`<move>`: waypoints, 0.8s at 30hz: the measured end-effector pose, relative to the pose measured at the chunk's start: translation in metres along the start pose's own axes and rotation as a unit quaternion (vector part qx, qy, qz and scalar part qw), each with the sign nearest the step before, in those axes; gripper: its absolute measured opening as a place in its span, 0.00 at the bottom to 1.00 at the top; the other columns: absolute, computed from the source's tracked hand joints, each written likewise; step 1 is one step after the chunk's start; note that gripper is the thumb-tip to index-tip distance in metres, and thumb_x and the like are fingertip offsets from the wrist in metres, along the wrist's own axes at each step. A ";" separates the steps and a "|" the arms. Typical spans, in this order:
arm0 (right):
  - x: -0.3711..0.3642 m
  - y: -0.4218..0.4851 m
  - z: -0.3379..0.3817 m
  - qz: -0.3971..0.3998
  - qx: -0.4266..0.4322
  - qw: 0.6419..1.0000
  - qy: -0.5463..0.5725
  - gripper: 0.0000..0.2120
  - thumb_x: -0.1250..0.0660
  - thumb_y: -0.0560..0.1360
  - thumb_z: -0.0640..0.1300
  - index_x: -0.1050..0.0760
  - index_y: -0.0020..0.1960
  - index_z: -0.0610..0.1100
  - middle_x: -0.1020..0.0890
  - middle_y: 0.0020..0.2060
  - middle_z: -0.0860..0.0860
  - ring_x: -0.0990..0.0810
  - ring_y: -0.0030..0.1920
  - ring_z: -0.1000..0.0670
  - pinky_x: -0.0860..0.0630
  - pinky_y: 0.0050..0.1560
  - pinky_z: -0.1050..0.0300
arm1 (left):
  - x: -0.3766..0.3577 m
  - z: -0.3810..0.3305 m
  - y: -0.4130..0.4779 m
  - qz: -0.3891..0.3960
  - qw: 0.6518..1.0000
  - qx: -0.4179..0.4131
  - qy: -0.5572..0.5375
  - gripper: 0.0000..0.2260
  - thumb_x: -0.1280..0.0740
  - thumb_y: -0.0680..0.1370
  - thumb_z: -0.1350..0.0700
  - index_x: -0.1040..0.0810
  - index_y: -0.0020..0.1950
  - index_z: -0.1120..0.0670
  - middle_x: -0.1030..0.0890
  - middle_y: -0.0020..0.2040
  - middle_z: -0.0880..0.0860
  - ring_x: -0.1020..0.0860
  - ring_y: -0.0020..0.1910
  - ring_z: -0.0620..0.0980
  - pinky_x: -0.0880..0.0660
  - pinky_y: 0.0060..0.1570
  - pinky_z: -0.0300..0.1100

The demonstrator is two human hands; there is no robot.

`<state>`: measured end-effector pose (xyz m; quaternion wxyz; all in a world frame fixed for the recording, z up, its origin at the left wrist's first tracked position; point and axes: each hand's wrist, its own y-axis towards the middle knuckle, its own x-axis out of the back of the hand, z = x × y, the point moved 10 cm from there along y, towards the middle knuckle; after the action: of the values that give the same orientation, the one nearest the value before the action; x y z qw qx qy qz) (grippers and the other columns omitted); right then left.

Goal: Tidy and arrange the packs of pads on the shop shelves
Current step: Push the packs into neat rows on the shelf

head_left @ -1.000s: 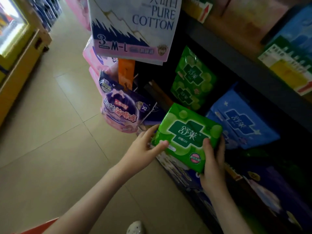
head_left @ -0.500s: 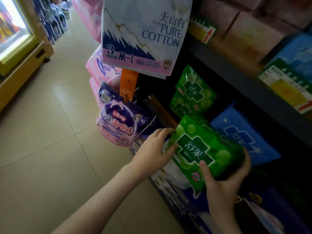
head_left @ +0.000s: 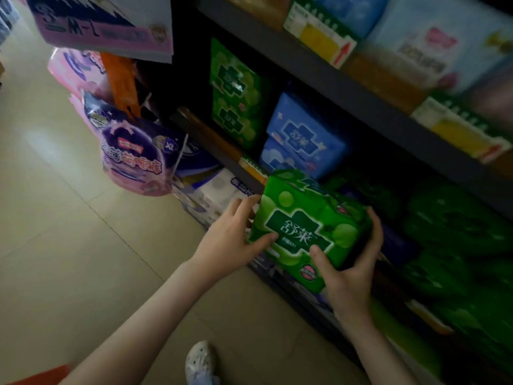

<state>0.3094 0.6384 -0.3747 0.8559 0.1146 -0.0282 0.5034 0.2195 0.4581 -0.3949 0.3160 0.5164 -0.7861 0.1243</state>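
I hold a green pack of pads [head_left: 302, 229] with both hands in front of a dark lower shelf. My left hand [head_left: 230, 243] grips its left edge, thumb on the front face. My right hand [head_left: 351, 273] grips its lower right corner, thumb on the front and fingers curled round the back. On the shelf above stand two stacked green packs [head_left: 236, 93] and, to their right, blue packs [head_left: 302, 137]. More green packs [head_left: 455, 226] lie in shadow on the lower shelf to the right.
A purple and pink pack [head_left: 133, 154] and a white pack [head_left: 111, 26] hang at the shelf end on the left. The top shelf edge [head_left: 347, 87] carries yellow price tags [head_left: 322, 40]. Tiled floor [head_left: 69, 245] lies left; my shoe [head_left: 198, 359] is below.
The green pack has moved down and to the right with both hands, from beside the upper green packs to the front of the lower shelf. My view has swung right.
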 end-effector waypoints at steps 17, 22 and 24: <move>0.291 -0.109 -0.033 -0.159 -0.053 0.985 -0.046 0.43 0.29 0.67 0.27 0.41 0.64 0.65 0.33 0.61 0.63 0.27 0.58 0.64 0.26 0.53 0.59 | -0.191 -0.186 -0.049 0.041 0.950 -0.213 0.226 0.21 0.30 0.71 0.56 0.26 0.64 0.58 0.22 0.57 0.57 0.21 0.50 0.58 0.22 0.47 0.50; 0.331 -0.113 -0.038 -0.210 -0.041 0.975 -0.061 0.43 0.26 0.66 0.28 0.41 0.63 0.65 0.32 0.64 0.53 0.27 0.58 0.64 0.28 0.53 0.61 | -0.201 -0.190 -0.001 0.010 0.882 -0.267 0.388 0.35 0.26 0.65 0.61 0.32 0.72 0.58 0.27 0.67 0.60 0.25 0.61 0.61 0.28 0.59 0.55; 0.337 -0.112 -0.039 -0.220 -0.032 0.973 -0.062 0.42 0.24 0.64 0.33 0.41 0.64 0.64 0.33 0.64 0.53 0.28 0.59 0.64 0.27 0.53 0.64 | -0.209 -0.186 0.018 0.026 0.867 -0.252 0.428 0.37 0.29 0.67 0.61 0.37 0.75 0.55 0.30 0.70 0.59 0.28 0.64 0.61 0.32 0.62 0.56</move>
<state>0.5696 0.8826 -0.3759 0.9454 0.1217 -0.0710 0.2938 0.3274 0.7163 -0.3798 0.7376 0.2945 -0.5916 0.1387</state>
